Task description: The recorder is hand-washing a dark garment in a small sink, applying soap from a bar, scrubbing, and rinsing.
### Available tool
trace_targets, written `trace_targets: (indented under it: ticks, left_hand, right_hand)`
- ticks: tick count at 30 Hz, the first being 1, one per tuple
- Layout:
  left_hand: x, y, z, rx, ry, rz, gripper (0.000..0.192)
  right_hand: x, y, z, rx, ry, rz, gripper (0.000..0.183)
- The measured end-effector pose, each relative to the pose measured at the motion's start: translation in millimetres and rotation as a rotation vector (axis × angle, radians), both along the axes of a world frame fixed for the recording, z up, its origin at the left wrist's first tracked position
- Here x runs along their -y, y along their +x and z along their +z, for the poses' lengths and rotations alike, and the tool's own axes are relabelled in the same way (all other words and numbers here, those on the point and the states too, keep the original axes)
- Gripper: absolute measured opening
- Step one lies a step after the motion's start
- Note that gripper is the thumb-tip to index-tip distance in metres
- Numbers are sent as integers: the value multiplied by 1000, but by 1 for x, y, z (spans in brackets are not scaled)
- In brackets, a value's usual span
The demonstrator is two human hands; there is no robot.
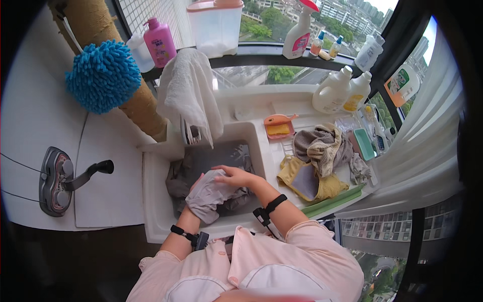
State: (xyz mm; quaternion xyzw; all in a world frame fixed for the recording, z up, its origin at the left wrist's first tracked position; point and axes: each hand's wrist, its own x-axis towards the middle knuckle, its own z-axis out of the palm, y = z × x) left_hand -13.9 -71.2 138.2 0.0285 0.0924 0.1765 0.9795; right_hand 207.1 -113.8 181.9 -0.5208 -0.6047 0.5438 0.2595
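Note:
A wet light grey cloth is draped over my left hand, above the sink basin. Most of that hand is hidden under the fabric, so its grip does not show. From the right side, my right hand has the cloth's upper part between thumb and fingers. Below both hands, greyish water stands in the white sink. Darker grey garments lie partly under the water at the left, and more wet fabric shows at the right.
On the right drainboard lie a yellow garment, a knitted grey-beige bundle and an orange soap dish. Detergent bottles stand behind. A white towel hangs over the basin's back left. A blue chenille duster hangs at the left.

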Motion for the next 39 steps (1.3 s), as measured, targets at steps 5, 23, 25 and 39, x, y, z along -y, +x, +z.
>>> trace_targets:
  ticks: [5, 23, 25, 39]
  left_hand:
    - [8, -27, 5, -272, -70, -165, 69]
    - [0, 48, -54, -725, 61, 187, 36]
    - [2, 39, -38, -955, 121, 199, 34]
    - [11, 34, -54, -937, 71, 151, 37]
  right_hand:
    - [11, 9, -40, 311, -112, 89, 76]
    - [-1, -64, -37, 248, 415, -650, 39]
    - [7, -83, -11, 253, 403, -623, 41]
    - [7, -84, -9, 239, 440, -544, 34]
